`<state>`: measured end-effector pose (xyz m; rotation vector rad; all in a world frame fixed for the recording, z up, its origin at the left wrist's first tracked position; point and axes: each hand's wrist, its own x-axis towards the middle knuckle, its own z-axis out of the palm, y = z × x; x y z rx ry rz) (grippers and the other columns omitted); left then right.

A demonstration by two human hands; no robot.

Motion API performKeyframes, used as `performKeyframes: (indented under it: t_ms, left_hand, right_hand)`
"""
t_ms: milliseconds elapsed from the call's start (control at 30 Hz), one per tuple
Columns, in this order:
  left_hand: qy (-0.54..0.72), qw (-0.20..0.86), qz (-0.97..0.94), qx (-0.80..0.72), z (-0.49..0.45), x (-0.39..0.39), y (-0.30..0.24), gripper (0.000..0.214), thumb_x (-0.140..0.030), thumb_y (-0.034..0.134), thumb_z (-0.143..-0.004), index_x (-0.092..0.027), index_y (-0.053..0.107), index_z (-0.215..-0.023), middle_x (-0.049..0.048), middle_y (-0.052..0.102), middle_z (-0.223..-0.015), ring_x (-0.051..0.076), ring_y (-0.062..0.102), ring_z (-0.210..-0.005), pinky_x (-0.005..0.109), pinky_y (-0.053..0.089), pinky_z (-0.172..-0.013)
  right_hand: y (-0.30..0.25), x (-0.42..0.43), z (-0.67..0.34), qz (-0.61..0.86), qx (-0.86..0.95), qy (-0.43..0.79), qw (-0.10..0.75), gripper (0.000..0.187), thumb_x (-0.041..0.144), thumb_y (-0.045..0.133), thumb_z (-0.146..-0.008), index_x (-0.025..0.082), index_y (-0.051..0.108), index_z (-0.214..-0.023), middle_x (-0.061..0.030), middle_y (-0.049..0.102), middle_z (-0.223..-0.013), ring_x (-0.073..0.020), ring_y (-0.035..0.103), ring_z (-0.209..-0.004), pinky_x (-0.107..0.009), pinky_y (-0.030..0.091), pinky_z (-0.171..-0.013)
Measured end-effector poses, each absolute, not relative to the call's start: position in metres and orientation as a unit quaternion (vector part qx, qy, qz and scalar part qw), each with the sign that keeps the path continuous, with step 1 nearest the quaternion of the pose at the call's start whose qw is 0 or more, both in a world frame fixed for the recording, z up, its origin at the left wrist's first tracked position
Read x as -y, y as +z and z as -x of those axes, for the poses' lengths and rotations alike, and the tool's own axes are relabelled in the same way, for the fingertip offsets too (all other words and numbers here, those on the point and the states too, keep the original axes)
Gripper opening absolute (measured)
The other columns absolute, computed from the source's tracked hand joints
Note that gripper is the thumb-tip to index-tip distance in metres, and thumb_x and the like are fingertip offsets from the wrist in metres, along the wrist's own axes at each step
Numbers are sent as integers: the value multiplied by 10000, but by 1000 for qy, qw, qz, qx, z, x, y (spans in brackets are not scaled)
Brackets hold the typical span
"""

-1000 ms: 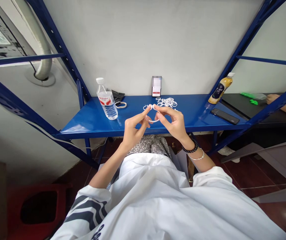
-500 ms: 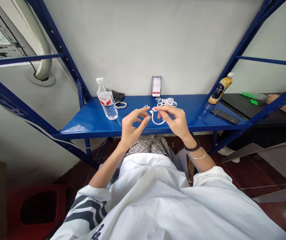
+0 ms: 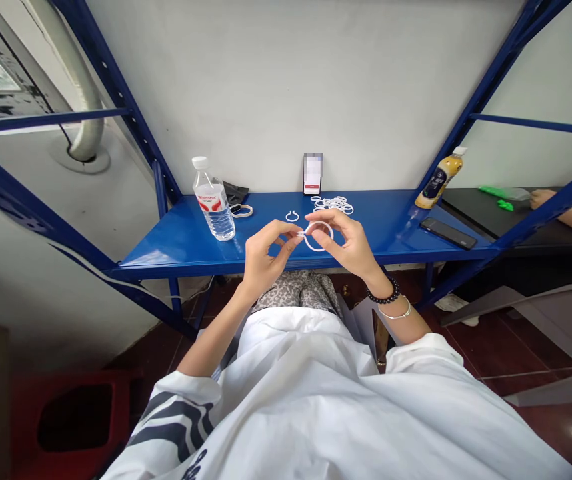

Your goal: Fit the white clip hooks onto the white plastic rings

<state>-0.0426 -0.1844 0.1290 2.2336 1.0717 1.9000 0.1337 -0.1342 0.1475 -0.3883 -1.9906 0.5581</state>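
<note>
Both my hands hold one white plastic ring [image 3: 319,236] above the front edge of the blue shelf [image 3: 176,243]. My right hand [image 3: 349,243] pinches the ring's right side between thumb and fingers. My left hand [image 3: 265,257] pinches its left end with thumb and forefinger. A single white ring [image 3: 292,216] lies on the shelf just behind my hands. A pile of white rings [image 3: 333,203] lies further back, near the wall.
A water bottle [image 3: 211,199] stands at the left, with a band [image 3: 243,211] and a dark pouch [image 3: 236,191] behind it. A small red-and-white box [image 3: 313,175] leans on the wall. A drink bottle [image 3: 436,179] and a phone [image 3: 448,233] sit at the right. Another person's hand [image 3: 546,197] is far right.
The ring was held up between both hands, then only in my right hand. Now my left hand has taken hold of its left end again, lower and closer to me.
</note>
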Motion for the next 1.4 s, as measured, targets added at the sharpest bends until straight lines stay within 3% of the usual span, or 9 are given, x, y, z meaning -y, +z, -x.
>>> performKeyframes:
  t_ms: [133,233,633,933,1400]
  left_hand:
    - [621,7,-703,-347,43,184,129,91,-243,600,-916,-182,661,-943,28,693,-846,105,646,-760,177,531,-622]
    - [625,1,-696,-354,44,184,129,108,-269,594,-920,-183,658,-908,26,688,-825,109,643,-752,181,530,-609]
    - [625,-4,-695,-356,43,185,129,106,-266,599,-919,-186,668,-926,26,678,-815,107,629,-740,179,522,-604]
    - [611,1,-704,-361,43,185,130,169,-287,580,-930,-192,676,-1032,41,683,-866,112,637,-764,177,519,-603]
    - [604,27,-707,-367,41,186,130,187,-307,590,-924,-185,684,-1030,46,696,-891,111,638,-772,167,512,-605]
  right_hand:
    - [149,132,-137,137,859,179,460,461,404,678,-859,288,544,-1284,-35,692,-1099,-183,650,-926,-346,558,-802]
    - [151,131,-139,145,875,128,445,540,425,711,-829,303,522,-1321,-40,684,-1139,-203,638,-960,-387,551,-852]
    - [155,131,-141,149,866,29,477,442,505,737,-774,262,630,-1127,-57,715,-1021,-238,653,-947,-419,542,-883]
    - [156,131,-141,150,860,-5,489,401,464,735,-794,262,637,-1127,-60,725,-1000,-250,667,-905,-448,515,-895]
    - [155,130,-141,146,860,-39,488,373,469,733,-795,251,656,-1088,-51,734,-896,-251,679,-862,-446,520,-851]
